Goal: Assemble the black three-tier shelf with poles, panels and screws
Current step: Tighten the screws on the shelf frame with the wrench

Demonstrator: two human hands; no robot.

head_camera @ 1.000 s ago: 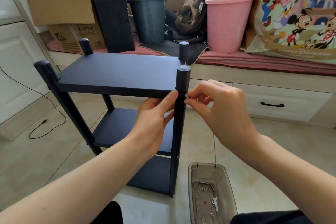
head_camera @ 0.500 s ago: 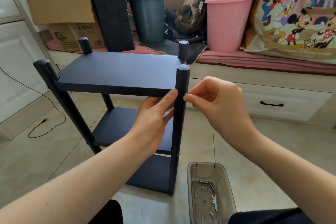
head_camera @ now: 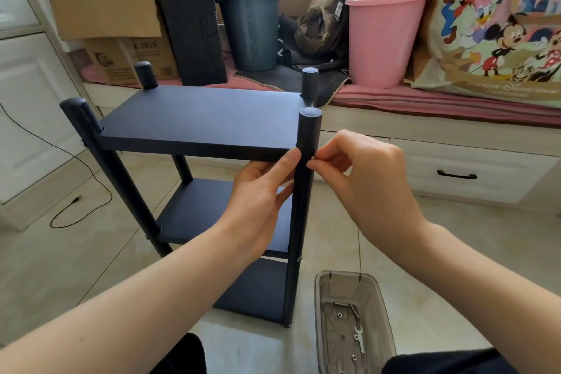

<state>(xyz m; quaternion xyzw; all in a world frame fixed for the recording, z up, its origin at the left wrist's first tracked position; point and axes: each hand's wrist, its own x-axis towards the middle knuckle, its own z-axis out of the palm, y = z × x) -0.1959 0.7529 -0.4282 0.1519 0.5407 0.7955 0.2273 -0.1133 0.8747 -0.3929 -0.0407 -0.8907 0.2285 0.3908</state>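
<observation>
Nearest, just right of the front right black round pole (head_camera: 299,222), lies a smoky translucent plastic tray (head_camera: 383,313) with a small flat wrench (head_camera: 359,338) and loose washers. At that pole, level with the matte black top panel (head_camera: 200,114), the left hand (head_camera: 261,191) braces pole and panel edge, thumb pressed flat to the pole, fingers loosely curled behind. The right hand (head_camera: 361,179) pinches a tiny metal screw (head_camera: 312,157) at the pole's side. The screw looks slippery and easily dropped; it is best held by fingertips. The shelf seems light but stiff, steadied best at the joint. Beyond the pole stand a pink plastic bucket (head_camera: 382,42) and cardboard boxes (head_camera: 106,18).
</observation>
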